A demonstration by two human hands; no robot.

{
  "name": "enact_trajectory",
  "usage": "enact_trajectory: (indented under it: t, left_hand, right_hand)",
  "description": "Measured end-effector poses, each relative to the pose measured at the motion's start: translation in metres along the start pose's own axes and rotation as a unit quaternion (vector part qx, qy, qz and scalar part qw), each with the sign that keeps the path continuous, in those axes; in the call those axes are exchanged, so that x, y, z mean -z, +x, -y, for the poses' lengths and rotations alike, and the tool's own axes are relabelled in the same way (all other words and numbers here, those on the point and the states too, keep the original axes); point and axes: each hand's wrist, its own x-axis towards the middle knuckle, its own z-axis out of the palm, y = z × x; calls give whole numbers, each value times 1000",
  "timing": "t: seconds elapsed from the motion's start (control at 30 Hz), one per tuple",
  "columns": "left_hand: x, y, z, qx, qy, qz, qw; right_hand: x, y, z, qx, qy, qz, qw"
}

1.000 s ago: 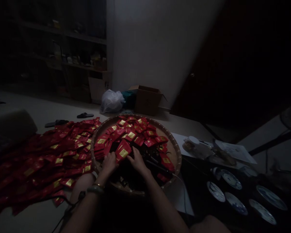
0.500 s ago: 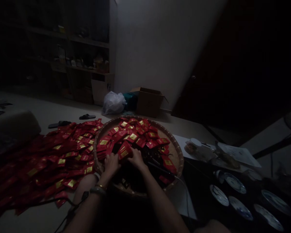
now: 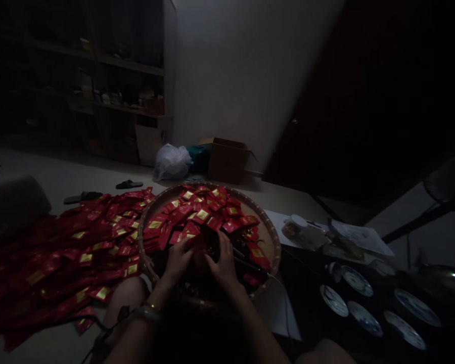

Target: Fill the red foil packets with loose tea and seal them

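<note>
Red sachets (image 3: 200, 217) fill bamboo basket (image 3: 267, 242); left hand (image 3: 178, 263), right hand (image 3: 222, 265) curled inward, grip unclear; loose sachet heap (image 3: 72, 258) beside basket.

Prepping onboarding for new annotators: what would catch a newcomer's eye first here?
The red sachets with gold labels come first, spread in a big mass across the floor at left and heaped in the round woven tray at centre. The left hand and right hand meet low in that tray, near a dark pile. At lower right, blue-and-white plates stand out from the gloom.
</note>
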Motion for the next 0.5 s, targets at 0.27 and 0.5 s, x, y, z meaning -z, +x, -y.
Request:
enact_trajectory:
  t: [0.27, 0.5]
  left_hand:
    - [-9, -10, -22, -39, 33, 29, 998]
    - [-20, -12, -19, -18, -31, 45, 998]
  right_hand:
    - [25, 24, 12, 253, -157, 55, 953]
    - [30, 15, 8, 266, -95, 26, 959]
